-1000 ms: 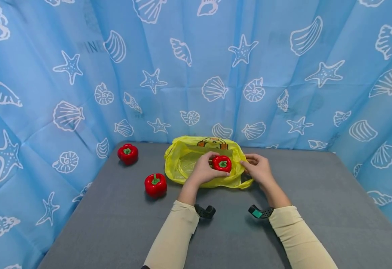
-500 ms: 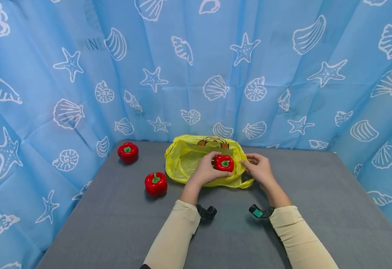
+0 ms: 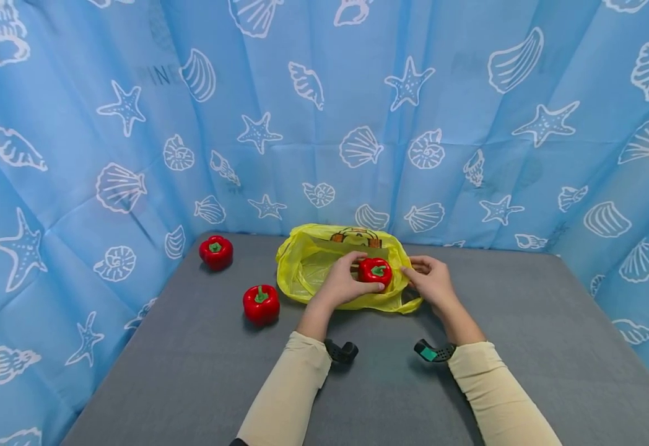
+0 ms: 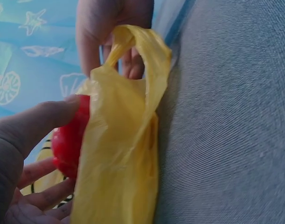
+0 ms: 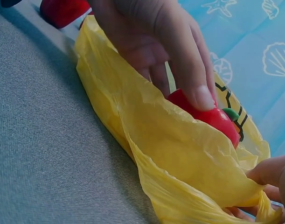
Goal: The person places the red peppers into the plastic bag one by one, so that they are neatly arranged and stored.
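My left hand [image 3: 342,282] grips a red bell pepper [image 3: 375,274] with a green stem, thumb on the near side and fingers round the far side. The pepper is inside the mouth of a yellow plastic bag [image 3: 302,291], near its right end; in the right wrist view the bag's near wall [image 5: 165,135] hides the pepper's lower part. At the bag's right end my right hand [image 3: 431,282] pinches the edge between thumb and fingers. A handle loop [image 4: 156,56] of the bag sticks out beside that hand in the left wrist view.
Two more red bell peppers lie on the grey table [image 3: 191,371], left of the bag: a nearer pepper [image 3: 261,305] and a farther pepper [image 3: 216,253] by the table's back left corner. A blue curtain [image 3: 324,124] with white shells hangs behind the table.
My left hand and its pepper have shifted slightly right inside the bag's mouth, closer to my right hand. The right hand keeps its hold on the bag's edge.
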{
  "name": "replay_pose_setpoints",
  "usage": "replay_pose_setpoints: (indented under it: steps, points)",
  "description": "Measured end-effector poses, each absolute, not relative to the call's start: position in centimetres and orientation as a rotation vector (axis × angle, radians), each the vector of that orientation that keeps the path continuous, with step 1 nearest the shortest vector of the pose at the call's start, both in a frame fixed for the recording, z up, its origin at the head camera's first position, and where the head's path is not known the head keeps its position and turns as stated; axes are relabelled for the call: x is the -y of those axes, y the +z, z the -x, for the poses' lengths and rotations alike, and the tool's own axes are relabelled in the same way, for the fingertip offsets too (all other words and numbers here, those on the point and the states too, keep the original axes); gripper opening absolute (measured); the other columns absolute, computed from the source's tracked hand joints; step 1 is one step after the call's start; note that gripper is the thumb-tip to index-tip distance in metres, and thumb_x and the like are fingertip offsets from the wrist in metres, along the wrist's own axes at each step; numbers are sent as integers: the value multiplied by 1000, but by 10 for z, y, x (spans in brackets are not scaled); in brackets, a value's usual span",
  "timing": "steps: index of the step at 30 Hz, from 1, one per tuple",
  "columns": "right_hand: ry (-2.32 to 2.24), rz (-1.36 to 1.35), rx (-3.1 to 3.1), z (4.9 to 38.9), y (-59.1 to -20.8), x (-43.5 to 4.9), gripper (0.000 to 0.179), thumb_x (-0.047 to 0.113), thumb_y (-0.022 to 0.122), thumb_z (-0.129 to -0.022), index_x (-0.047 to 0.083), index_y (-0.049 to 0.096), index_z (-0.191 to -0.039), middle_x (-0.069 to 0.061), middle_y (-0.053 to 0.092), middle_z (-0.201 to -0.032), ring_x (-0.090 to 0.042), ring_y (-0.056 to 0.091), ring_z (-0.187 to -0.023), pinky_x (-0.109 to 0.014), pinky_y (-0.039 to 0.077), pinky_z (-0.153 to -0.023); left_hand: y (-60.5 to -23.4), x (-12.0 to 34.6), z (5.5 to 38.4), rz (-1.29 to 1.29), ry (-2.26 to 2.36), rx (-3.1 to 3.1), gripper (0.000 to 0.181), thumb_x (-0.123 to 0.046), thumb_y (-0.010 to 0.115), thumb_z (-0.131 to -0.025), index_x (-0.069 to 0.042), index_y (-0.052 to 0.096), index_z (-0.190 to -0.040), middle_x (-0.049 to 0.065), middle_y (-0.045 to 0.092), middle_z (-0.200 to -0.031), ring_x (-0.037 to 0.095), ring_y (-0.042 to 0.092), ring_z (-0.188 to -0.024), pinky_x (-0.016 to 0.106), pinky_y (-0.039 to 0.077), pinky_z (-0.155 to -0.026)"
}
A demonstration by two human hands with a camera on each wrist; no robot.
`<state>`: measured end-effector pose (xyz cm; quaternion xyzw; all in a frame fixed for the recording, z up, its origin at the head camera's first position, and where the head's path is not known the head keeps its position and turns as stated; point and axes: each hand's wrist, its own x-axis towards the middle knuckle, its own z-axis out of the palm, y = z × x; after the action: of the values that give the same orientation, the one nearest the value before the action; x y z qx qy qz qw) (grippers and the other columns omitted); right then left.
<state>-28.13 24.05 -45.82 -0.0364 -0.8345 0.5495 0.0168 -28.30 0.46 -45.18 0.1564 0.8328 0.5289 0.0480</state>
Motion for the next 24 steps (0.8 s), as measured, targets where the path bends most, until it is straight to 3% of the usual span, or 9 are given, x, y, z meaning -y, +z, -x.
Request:
replay_pose_setpoints:
  steps: [12, 17, 24]
  points:
    - [1729, 124, 2598, 279, -457, -241, 46, 25, 67, -106, -1, 61, -143, -26, 68, -135, -8, 68, -95, -28, 64, -86, -432, 16, 270, -483, 1649, -2554, 72, -35, 87, -90, -11, 56, -150, 17, 59, -150, 40, 58, -138, 53, 55, -110]
    - [1731, 121, 2589, 280, -457, -243, 46, 25, 67, -106, -2, 61, -142, -26, 67, -135, -7, 68, -94, -26, 64, -84, -421, 24, 261, -490, 1693, -2543, 69, -36, 87, -89, -16, 58, -147, 11, 61, -148, 40, 58, -139, 54, 52, -113]
    - [1730, 110, 2585, 279, -458, -241, 45, 24, 68, -105, -2, 62, -141, -25, 68, -132, -6, 68, -90, -25, 64, -82, -411, 46, 247, -493, 1660, -2636, 66, -33, 88, -88, -17, 60, -145, 6, 63, -145, 30, 61, -135, 51, 52, -115]
